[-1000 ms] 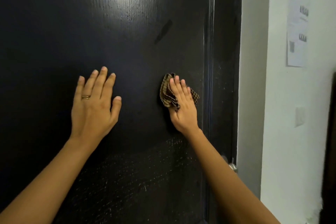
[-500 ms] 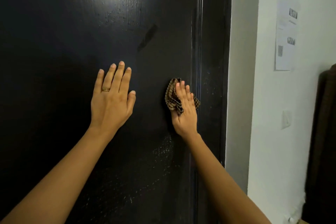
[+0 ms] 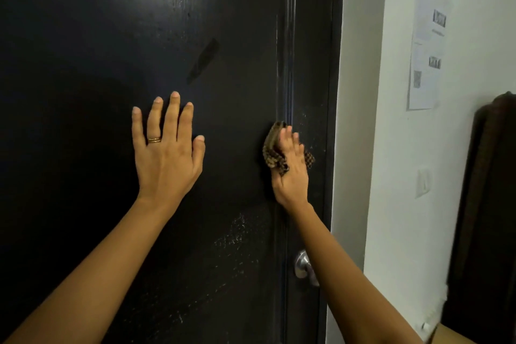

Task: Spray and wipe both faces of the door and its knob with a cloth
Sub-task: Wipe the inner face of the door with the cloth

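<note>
Here, a glossy black door point(image 3: 97, 36), flecked with fine white specks, fills the view, and to its right is a white wall point(image 3: 391, 218) bearing a paper sheet point(image 3: 427, 56). The left grip point(image 3: 167, 159) lies flat on the panel, fingers straight, holding nothing. The right grip point(image 3: 291, 173), fingers straight, presses a crumpled checked cloth point(image 3: 272, 153) against the door's edge, above the metal knob point(image 3: 301, 264).

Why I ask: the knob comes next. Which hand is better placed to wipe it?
Right. The right hand presses the cloth to the door above the knob; the left hand lies flat, bare.
</note>
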